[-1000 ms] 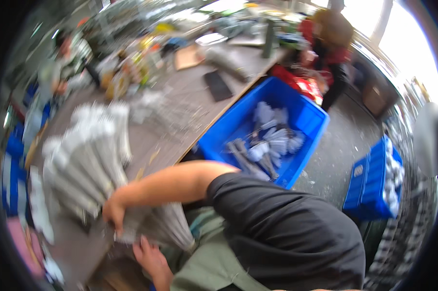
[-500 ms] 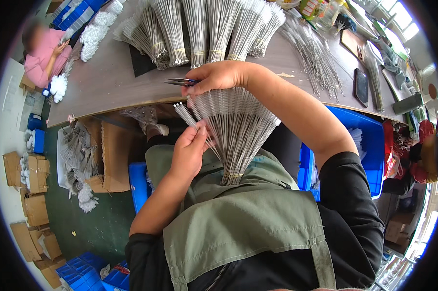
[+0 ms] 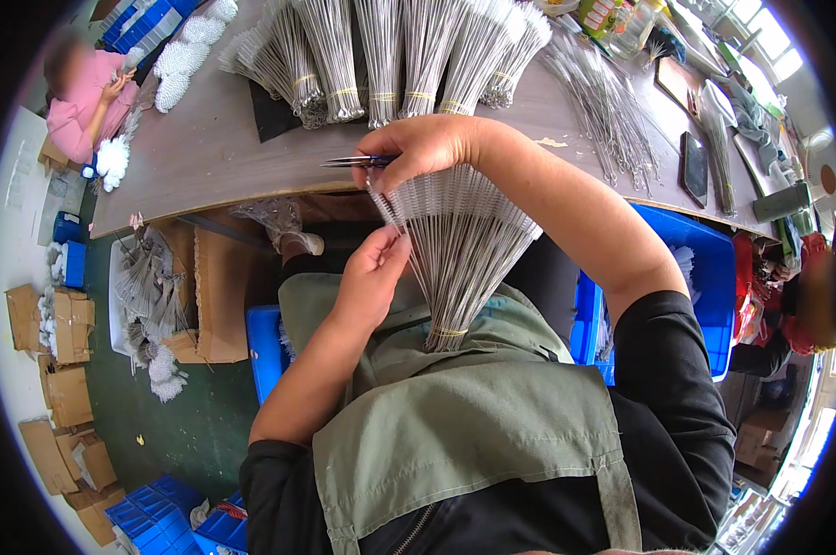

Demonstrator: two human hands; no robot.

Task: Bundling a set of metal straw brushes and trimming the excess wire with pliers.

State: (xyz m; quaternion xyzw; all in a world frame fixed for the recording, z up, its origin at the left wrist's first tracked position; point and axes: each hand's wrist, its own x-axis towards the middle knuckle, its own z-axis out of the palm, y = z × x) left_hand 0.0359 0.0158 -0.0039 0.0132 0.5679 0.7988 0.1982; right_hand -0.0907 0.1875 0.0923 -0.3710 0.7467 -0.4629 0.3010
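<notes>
A fanned bundle of thin wire brushes (image 3: 464,231) with pale bristle tips rests on my lap against the green apron (image 3: 464,425). A yellow band ties its wire ends together. My left hand (image 3: 374,268) is closed at the bundle's left edge, thumb and fingers pinching brush stems there. Over the bristle ends my right hand (image 3: 418,153) curls around a slim pointed tool (image 3: 358,162) with metal tips and a dark blue handle. Those tips point left. Its lower fingers are partly hidden among the bristles.
Several banded brush bundles (image 3: 381,65) stand along the table (image 3: 205,171). Loose wire brushes (image 3: 603,111) and a dark phone (image 3: 694,168) lie to the right. Blue bins (image 3: 705,305) flank my lap; a cardboard box (image 3: 222,296) stands left. A person in pink (image 3: 85,106) sits far left.
The few brushes that stood apart at the left now lie against the bundle. My left hand has moved slightly right and the tool has turned more level.
</notes>
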